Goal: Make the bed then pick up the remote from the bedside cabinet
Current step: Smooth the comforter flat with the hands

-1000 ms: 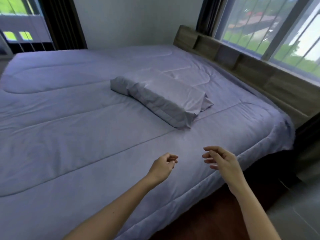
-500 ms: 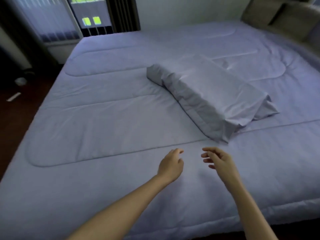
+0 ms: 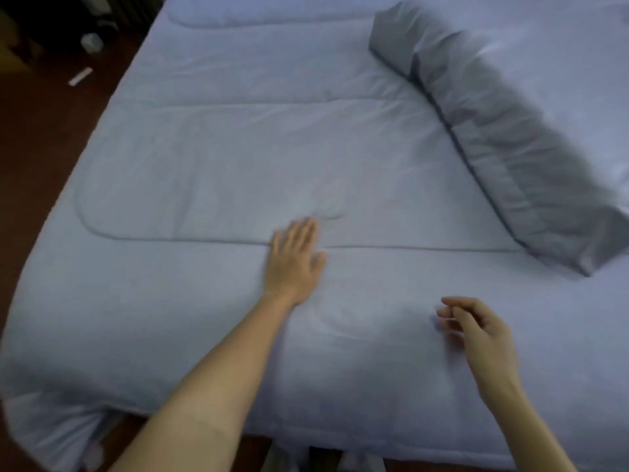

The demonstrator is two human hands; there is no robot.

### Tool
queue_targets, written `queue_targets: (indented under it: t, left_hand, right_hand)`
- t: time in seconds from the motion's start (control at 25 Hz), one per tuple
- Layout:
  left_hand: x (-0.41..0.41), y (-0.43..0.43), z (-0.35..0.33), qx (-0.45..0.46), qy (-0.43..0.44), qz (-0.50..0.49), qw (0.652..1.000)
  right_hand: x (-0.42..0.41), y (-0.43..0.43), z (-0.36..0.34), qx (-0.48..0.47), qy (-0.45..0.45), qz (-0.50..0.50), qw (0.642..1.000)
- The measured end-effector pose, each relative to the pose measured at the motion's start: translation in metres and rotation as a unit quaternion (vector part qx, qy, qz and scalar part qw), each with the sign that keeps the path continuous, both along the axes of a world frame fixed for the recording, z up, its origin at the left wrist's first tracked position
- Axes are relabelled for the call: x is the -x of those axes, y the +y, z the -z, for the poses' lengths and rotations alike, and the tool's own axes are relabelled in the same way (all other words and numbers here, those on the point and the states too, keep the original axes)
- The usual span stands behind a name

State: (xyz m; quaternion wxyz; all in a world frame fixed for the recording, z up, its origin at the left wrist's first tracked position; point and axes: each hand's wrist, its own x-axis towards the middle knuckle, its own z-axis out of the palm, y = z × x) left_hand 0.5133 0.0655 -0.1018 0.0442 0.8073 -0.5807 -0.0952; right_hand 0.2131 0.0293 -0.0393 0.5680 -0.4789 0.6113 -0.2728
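A: So, where is the bed (image 3: pixel 204 165)?

B: It fills nearly the whole view. A pale blue quilted duvet (image 3: pixel 357 362) covers it and hangs over the near edge at six o'clock and over the corner at seven.

A: And the pillow (image 3: pixel 503 137)?

B: It lies on the duvet, long and grey-blue, set slantwise from one o'clock down to three.

A: What is the left hand (image 3: pixel 294 260) doing?

B: It lies palm down on the duvet, just below the middle. Its fingers (image 3: pixel 303 233) are straight and close together, pointing to twelve o'clock. They rest across a stitched seam (image 3: pixel 408 247) and hold nothing.

A: And the right hand (image 3: pixel 483 332)?

B: That one is at four o'clock, well apart from the left. Its fingers (image 3: pixel 456 306) are loosely curled toward the thumb, with nothing between them. The hand is blurred, so I cannot tell whether it touches the duvet.

A: Anything beside the bed?

B: Dark brown floor (image 3: pixel 41 158) from nine to eleven o'clock. A small white strip (image 3: pixel 80 77) lies on it at ten, with a pale object (image 3: pixel 92 42) beyond it at eleven. Both are too small to tell what they are.
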Motion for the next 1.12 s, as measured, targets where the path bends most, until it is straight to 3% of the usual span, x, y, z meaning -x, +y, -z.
queue_targets:
  t: [0.16,0.28,0.36,0.44,0.52,0.56,0.6,0.68,0.76,0.84,0.92,0.96,1.04,1.12]
  left_hand:
    - [-0.113,0.093,-0.002,0.006,-0.03,-0.165,0.986]
    - [-0.169,0.161,-0.001,-0.013,-0.038,-0.245,0.969]
    - [-0.203,0.199,0.001,-0.025,-0.04,-0.293,0.955]
    - [-0.233,0.232,0.004,-0.05,-0.044,-0.339,0.938]
    - [-0.256,0.257,0.005,-0.089,-0.027,-0.397,0.913]
    - [-0.265,0.263,0.004,-0.106,-0.004,-0.435,0.894]
    - [-0.272,0.264,0.004,-0.112,0.019,-0.47,0.875]
    - [-0.281,0.252,0.001,-0.07,0.039,-0.531,0.843]
    - [-0.264,0.221,-0.008,0.034,0.027,-0.564,0.825]
    - [-0.207,0.175,-0.014,0.163,0.02,-0.49,0.856]
    - [-0.114,0.119,-0.018,0.244,0.059,-0.306,0.918]
    - [-0.06,0.096,-0.019,0.251,0.097,-0.191,0.944]
    - [0.034,0.073,-0.015,0.18,0.129,0.044,0.974]
    - [0.071,0.065,-0.007,0.111,0.067,0.158,0.979]
  right_hand:
    - [-0.09,0.005,-0.004,0.04,-0.014,-0.031,0.999]
    - [-0.179,0.025,-0.005,0.128,0.06,-0.048,0.989]
    - [-0.248,0.052,-0.002,0.213,0.097,-0.123,0.964]
    - [-0.304,0.087,0.006,0.269,0.138,-0.342,0.89]
    - [-0.321,0.111,0.028,0.3,0.227,-0.508,0.775]
    - [-0.311,0.11,0.042,0.347,0.268,-0.511,0.74]
    - [-0.288,0.102,0.053,0.384,0.308,-0.477,0.728]
    - [-0.216,0.078,0.066,0.361,0.374,-0.377,0.766]
    - [-0.124,0.056,0.068,0.315,0.45,-0.283,0.786]
    - [-0.04,0.047,0.062,0.246,0.499,-0.221,0.801]
    - [0.031,0.042,0.065,0.159,0.541,-0.167,0.809]
    - [0.061,0.043,0.068,0.113,0.557,-0.125,0.813]
    - [0.108,0.04,0.066,0.016,0.566,-0.025,0.824]
    - [0.101,0.031,0.052,-0.028,0.552,0.091,0.828]
